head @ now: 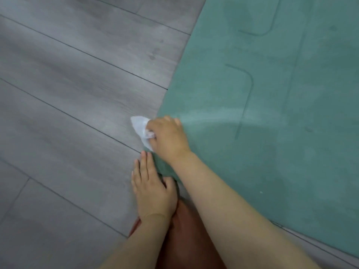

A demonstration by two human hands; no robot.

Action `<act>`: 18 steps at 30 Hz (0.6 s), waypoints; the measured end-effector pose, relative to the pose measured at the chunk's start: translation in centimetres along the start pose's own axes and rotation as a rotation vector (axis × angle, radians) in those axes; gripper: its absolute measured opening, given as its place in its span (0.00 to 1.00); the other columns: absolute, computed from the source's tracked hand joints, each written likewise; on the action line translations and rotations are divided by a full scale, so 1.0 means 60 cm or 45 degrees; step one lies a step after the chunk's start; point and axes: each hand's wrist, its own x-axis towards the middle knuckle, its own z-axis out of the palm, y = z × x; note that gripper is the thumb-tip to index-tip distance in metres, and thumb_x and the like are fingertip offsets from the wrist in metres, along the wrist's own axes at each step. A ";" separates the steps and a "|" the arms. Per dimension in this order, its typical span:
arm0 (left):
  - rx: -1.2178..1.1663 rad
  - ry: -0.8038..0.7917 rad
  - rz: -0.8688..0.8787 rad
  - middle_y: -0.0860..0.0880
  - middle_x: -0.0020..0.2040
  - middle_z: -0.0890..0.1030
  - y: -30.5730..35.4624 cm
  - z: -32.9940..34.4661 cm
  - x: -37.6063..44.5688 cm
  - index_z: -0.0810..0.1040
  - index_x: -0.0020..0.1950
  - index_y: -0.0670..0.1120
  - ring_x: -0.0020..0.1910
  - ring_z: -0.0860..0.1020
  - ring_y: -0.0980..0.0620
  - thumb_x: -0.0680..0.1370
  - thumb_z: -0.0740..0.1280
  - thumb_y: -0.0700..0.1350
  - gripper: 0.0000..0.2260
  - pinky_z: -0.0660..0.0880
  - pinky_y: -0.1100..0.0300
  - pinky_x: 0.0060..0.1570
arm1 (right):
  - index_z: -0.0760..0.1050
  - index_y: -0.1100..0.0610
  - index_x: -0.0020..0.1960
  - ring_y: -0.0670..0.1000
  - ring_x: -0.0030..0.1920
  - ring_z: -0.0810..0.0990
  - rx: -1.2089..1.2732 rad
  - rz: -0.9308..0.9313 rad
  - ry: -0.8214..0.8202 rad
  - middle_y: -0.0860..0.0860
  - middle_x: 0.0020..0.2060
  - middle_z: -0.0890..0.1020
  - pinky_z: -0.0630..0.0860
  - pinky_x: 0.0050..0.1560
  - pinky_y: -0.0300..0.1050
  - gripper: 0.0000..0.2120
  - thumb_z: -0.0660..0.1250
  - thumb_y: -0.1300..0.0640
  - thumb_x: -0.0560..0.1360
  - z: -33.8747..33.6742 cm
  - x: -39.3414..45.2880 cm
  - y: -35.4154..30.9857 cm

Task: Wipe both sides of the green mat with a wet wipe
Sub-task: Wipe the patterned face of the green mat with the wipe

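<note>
1. The green mat (272,113) lies flat on the grey plank floor (68,94) and fills the right side of the frame, from the top edge down to the lower right.
2. Its visible left edge runs on a slant from the upper middle of the frame down to a corner near the centre bottom, so its length appears to stretch away towards the upper right; the far end is out of view.
3. A second edge runs from that near corner towards the lower right, with a narrow strip of floor showing beyond it.
4. Darker printed lines with rounded corners cross the mat's surface, and a pale, curved streak sweeps rightward from the hand area across the middle of the mat.
5. The right hand (168,136) sits right at the mat's left edge, fingers curled round a bunched white wet wipe (140,129).
6. Most of the wipe sticks out to the left of the hand, over the floor just past the mat's edge.
7. The left hand (153,189) rests flat, fingers straight and together, pointing up the frame, its fingertips near the mat's near corner; it holds nothing.
8. A reddish-brown trouser leg (186,230) shows at the bottom centre between the two forearms.
9. The whole left half of the frame is bare floor, and the mat's broad surface lies uncovered to the right of the hand.
</note>
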 end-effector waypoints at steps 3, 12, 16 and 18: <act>-0.022 0.057 -0.003 0.43 0.78 0.63 -0.002 0.006 0.004 0.63 0.77 0.41 0.78 0.57 0.45 0.72 0.53 0.52 0.34 0.52 0.46 0.77 | 0.78 0.53 0.39 0.57 0.39 0.77 -0.083 -0.203 -0.056 0.51 0.35 0.80 0.59 0.39 0.49 0.08 0.62 0.51 0.67 -0.014 -0.007 0.022; -0.111 0.183 0.013 0.47 0.77 0.66 -0.010 0.012 0.011 0.66 0.76 0.44 0.77 0.60 0.47 0.71 0.56 0.50 0.32 0.54 0.49 0.77 | 0.74 0.60 0.46 0.65 0.48 0.76 -0.342 1.489 0.631 0.63 0.44 0.80 0.68 0.48 0.54 0.13 0.59 0.53 0.68 -0.152 -0.136 0.214; -0.161 0.203 -0.021 0.47 0.76 0.68 -0.011 0.013 0.012 0.67 0.75 0.45 0.77 0.61 0.48 0.71 0.57 0.49 0.31 0.54 0.50 0.76 | 0.76 0.54 0.40 0.58 0.40 0.76 -0.088 0.311 0.141 0.52 0.35 0.80 0.63 0.40 0.50 0.07 0.60 0.53 0.67 -0.005 -0.034 0.008; -0.170 0.206 -0.027 0.47 0.76 0.68 -0.011 0.014 0.014 0.67 0.75 0.45 0.77 0.61 0.48 0.71 0.58 0.48 0.31 0.54 0.50 0.77 | 0.77 0.52 0.40 0.56 0.40 0.76 -0.085 0.104 0.035 0.49 0.36 0.80 0.63 0.41 0.50 0.08 0.60 0.52 0.68 0.004 -0.027 -0.008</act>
